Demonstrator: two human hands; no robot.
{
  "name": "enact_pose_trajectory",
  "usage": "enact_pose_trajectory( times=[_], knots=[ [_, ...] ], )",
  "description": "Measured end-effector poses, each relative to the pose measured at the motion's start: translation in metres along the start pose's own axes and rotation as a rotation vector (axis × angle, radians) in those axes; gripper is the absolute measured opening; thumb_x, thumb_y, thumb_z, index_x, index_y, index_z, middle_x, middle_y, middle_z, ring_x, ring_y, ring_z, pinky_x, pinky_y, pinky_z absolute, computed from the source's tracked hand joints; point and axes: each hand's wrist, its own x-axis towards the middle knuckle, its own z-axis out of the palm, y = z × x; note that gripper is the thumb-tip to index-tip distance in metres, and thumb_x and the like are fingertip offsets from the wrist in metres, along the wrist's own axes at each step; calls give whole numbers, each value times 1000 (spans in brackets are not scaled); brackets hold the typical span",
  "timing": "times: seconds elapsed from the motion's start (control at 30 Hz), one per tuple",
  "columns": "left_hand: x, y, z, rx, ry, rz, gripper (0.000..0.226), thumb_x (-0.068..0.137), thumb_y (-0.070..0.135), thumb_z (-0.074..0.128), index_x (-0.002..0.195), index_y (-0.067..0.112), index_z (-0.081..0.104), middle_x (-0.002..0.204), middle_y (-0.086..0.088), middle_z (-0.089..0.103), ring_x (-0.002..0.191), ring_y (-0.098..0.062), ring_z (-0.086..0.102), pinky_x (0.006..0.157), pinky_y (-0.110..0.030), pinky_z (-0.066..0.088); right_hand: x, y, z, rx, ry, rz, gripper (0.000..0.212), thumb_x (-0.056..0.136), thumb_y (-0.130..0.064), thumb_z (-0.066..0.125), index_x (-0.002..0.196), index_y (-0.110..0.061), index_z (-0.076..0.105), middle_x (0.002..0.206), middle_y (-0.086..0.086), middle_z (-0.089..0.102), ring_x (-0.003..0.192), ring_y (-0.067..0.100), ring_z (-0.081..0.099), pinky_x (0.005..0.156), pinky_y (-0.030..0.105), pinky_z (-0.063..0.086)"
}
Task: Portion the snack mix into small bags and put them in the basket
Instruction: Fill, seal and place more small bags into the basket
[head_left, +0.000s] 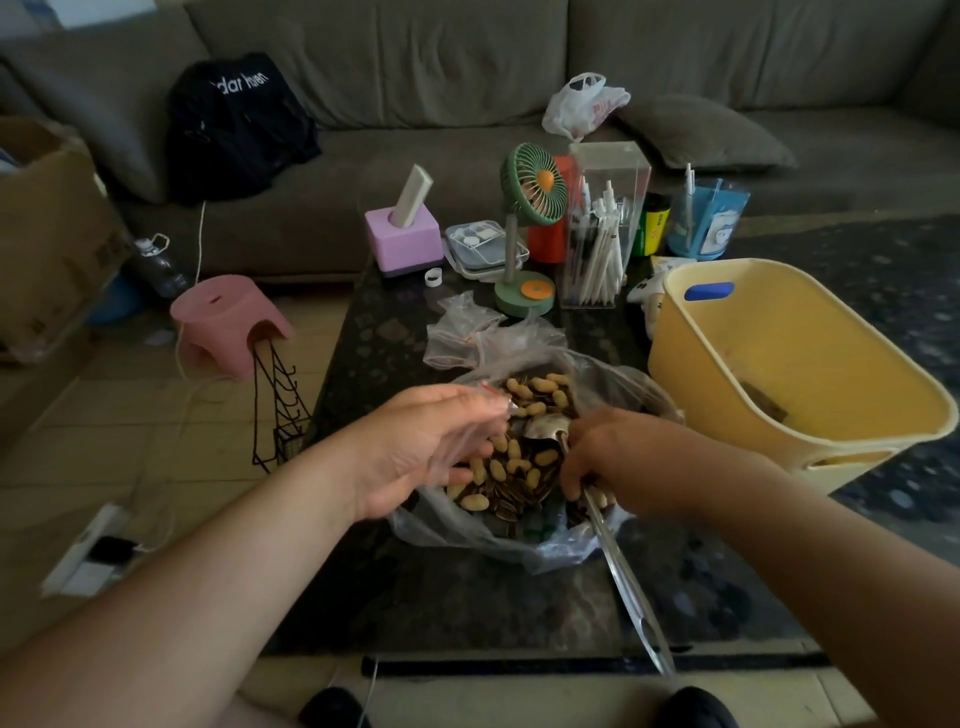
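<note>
While left hand (415, 447) fingers pinch small clear bag (470, 431) over snack mix (524, 467), right hand (613, 457) fingers grip spoon (597, 509).

Hands over snack mix (519, 467): left (415, 447) with small bag (467, 436), right (613, 457) gripping spoon (550, 428)

Grey sofa (415, 78) behind dark table (467, 597)

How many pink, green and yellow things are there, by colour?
Pink: 2, the pink box on the table and the stool on the floor.
Green: 1, the fan.
Yellow: 1, the basket.
Total: 4.
</note>
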Motion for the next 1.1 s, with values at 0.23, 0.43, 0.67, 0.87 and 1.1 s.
enact_pose_trajectory(
  times=[0.23,0.43,0.67,0.87,1.1],
  knots=[
    [-2,2,-3,-35,10,-148,62,70,47,82,128,27,72,124,1,75,124,-25,65,108,-66,47,-1,8,1,52,169,-40,25,98,-19,66,114,-37,70,117,-14,59,106,5,59,94,25,55],
    [-4,7,-4,-20,64,-87,62,74,45,80,133,27,69,133,-1,69,124,-24,65,109,-61,49,-11,17,-12,227,681,-4,20,97,-14,69,115,-21,74,103,-6,71,87,6,68,79,23,58],
    [8,-1,4,319,306,160,61,80,56,84,133,38,58,129,14,63,120,-8,58,104,-35,47,-21,-14,-34,883,529,258,20,108,-28,52,98,-23,69,78,-1,74,67,10,70,64,24,58],
    [20,-5,11,334,298,119,44,90,53,75,127,36,59,122,13,60,105,-3,55,75,-25,40,-12,-32,-22,805,243,292,30,107,-36,53,88,-16,68,76,6,74,61,10,68,64,26,58],
    [30,-7,9,301,299,56,39,89,54,76,120,34,62,119,9,65,108,-9,61,83,-30,49,0,-37,-10,911,309,349,25,108,-31,54,91,-18,67,78,3,76,62,13,71,56,15,51]
  ],
)
